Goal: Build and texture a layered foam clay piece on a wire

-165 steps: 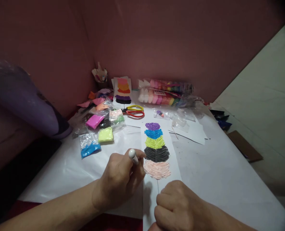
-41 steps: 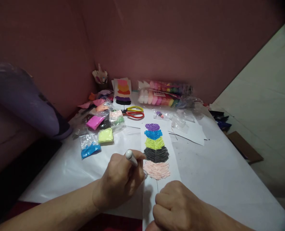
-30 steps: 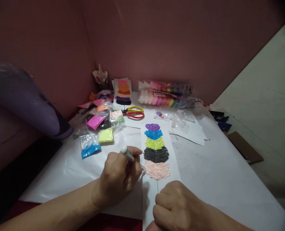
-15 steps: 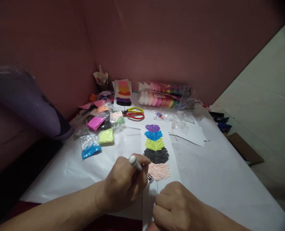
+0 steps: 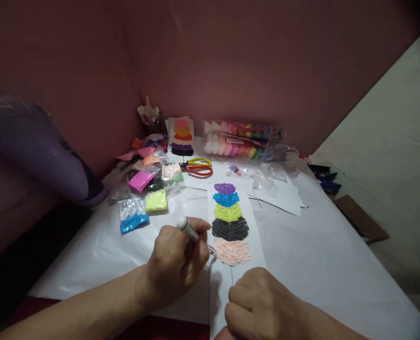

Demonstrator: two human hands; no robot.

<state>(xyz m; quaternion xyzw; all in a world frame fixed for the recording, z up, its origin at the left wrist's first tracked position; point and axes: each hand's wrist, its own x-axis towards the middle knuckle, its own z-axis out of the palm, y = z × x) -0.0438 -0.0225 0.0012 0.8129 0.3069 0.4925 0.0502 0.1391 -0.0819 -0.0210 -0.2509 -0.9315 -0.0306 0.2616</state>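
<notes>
My left hand [image 5: 176,264] is closed around a white-handled small fork tool [image 5: 190,231], its tines touching the left edge of the peach clay patch [image 5: 231,251]. That patch is the lowest of several stacked clay bands, purple, blue, green, black and peach, on a white paper strip [image 5: 257,236]. My right hand [image 5: 262,304] is curled into a fist, pressing down on the strip's near end; nothing shows in its fingers.
Small bags of coloured clay [image 5: 149,189] lie at the left. Scissors with yellow and red handles [image 5: 197,166], a second clay picture [image 5: 182,136] and long packs of clay [image 5: 243,139] sit at the back. A purple cushion [image 5: 36,146] lies left; the table's right edge drops to the floor.
My left hand drew back left and up from the peach patch's lower edge to its upper left edge. My right hand stayed put.
</notes>
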